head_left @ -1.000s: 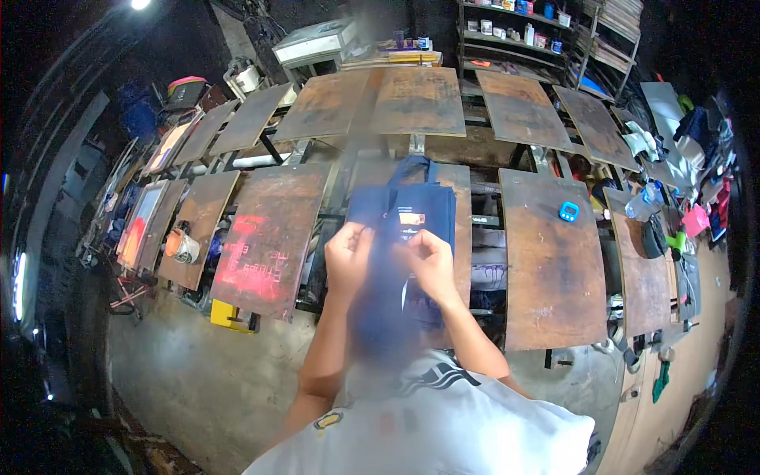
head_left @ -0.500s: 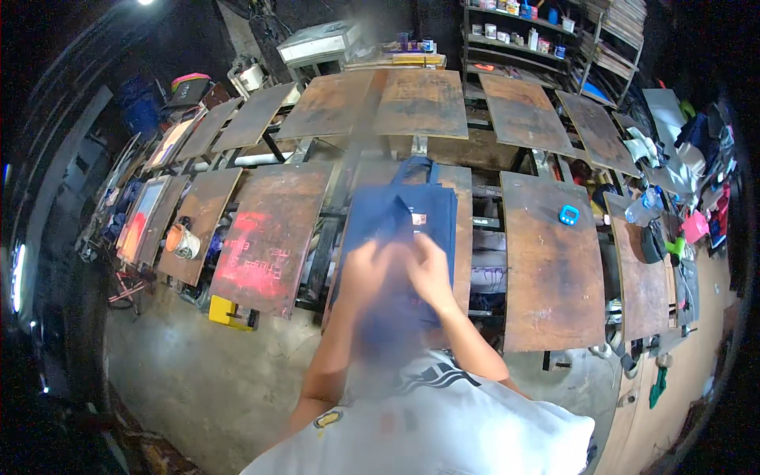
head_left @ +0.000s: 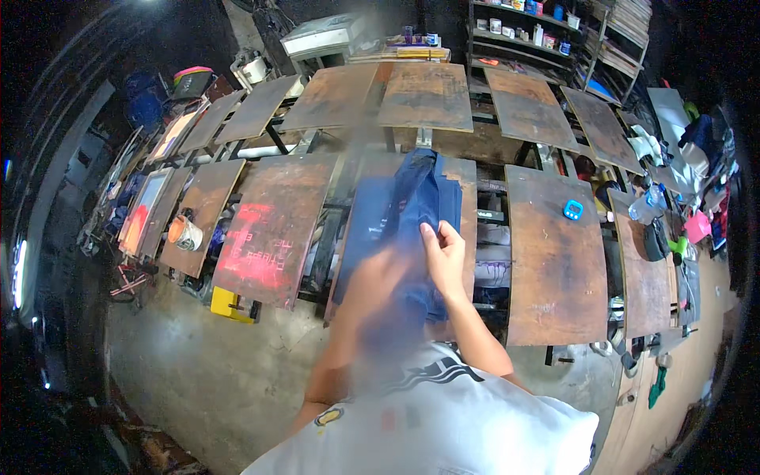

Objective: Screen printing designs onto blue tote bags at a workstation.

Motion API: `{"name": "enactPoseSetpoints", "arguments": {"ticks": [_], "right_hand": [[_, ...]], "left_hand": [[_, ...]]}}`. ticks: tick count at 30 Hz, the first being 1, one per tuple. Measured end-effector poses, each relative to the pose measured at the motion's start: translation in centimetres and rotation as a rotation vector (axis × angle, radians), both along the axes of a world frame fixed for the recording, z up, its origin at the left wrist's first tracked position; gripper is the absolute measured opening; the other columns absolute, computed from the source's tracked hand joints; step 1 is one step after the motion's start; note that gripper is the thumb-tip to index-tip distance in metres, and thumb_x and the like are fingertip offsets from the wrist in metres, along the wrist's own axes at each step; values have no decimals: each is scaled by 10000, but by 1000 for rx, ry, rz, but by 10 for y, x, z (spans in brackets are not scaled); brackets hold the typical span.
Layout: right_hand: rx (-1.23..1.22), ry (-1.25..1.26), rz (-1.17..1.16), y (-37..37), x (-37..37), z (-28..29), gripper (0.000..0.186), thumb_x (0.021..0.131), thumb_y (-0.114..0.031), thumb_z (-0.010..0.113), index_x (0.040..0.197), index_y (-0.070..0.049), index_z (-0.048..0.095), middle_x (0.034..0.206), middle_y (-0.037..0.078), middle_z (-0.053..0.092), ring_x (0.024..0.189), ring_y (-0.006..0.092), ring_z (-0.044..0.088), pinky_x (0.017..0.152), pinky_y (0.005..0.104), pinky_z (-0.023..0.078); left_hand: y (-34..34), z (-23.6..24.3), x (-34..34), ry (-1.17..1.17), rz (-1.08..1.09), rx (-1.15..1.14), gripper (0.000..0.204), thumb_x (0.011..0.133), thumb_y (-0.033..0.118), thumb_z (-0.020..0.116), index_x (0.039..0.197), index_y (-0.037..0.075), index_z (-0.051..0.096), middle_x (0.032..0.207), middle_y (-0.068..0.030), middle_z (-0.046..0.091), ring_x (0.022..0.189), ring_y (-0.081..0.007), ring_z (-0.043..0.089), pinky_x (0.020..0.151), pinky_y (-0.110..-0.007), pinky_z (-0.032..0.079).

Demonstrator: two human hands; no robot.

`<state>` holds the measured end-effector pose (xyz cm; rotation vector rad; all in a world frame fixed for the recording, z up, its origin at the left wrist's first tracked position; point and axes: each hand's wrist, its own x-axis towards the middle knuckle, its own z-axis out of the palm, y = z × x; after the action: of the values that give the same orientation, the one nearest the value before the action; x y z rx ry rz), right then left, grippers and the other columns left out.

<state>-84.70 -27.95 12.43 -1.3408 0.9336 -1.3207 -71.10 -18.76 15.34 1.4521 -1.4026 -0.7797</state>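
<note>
A dark blue cloth tote bag (head_left: pixel 416 198) is partly lifted and folded over on itself in front of me. My right hand (head_left: pixel 445 260) pinches its right edge between thumb and fingers. At the bag's lower left lies my left hand (head_left: pixel 378 277), smeared by motion and a blurred patch in the picture, so its fingers cannot be made out. Under the raised bag, more dark blue fabric (head_left: pixel 368 210) with small pale print lies flat on a brown board (head_left: pixel 469 178).
Stained boards stand in two rows on dark frames, among them a pink-marked board (head_left: pixel 261 229) to the left. A blue timer (head_left: pixel 572 210) sits on the board to the right. A paint-smeared bucket (head_left: pixel 186 233) rests farther left, and shelves with jars (head_left: pixel 522 36) stand at the back.
The bag, flat with its handles pointing away before, is now raised and folded. My right hand has moved slightly right and closed on its edge.
</note>
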Motion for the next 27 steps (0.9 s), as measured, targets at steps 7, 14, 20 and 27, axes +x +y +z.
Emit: {"name": "enactPoseSetpoints", "arguments": {"ticks": [7, 14, 20, 27], "right_hand": [[-110, 135, 104, 19, 7, -6, 308, 873, -201, 778, 1050, 16, 647, 714, 33, 550, 654, 91, 497, 597, 286, 443], [-136, 330, 418, 31, 10, -13, 407, 934, -226, 716, 698, 3, 477, 571, 75, 436, 571, 116, 375, 516, 363, 356], [-89, 200, 42, 21, 14, -6, 286, 935, -149, 704, 756, 5, 543, 590, 42, 455, 579, 87, 381, 512, 317, 356], [-48, 435, 181, 34, 1, 13, 275, 878, -236, 753, 819, 4, 634, 687, 145, 651, 630, 245, 674, 598, 363, 505]], "left_hand": [[-10, -12, 3, -75, 252, -96, 238, 1010, 162, 619, 841, 6, 560, 647, 13, 518, 604, -70, 430, 536, -316, 392], [-15, -5, 35, 14, 361, -148, 267, 967, 235, 665, 1007, -29, 643, 810, -146, 677, 698, -184, 613, 670, -342, 504], [9, -4, 29, -195, -11, 138, 185, 938, 135, 719, 992, -2, 608, 802, 7, 583, 705, -60, 528, 612, -261, 446], [-6, -17, 18, -103, 277, -93, 181, 953, 133, 691, 891, -3, 590, 707, 2, 563, 626, -47, 467, 537, -276, 386]]}}
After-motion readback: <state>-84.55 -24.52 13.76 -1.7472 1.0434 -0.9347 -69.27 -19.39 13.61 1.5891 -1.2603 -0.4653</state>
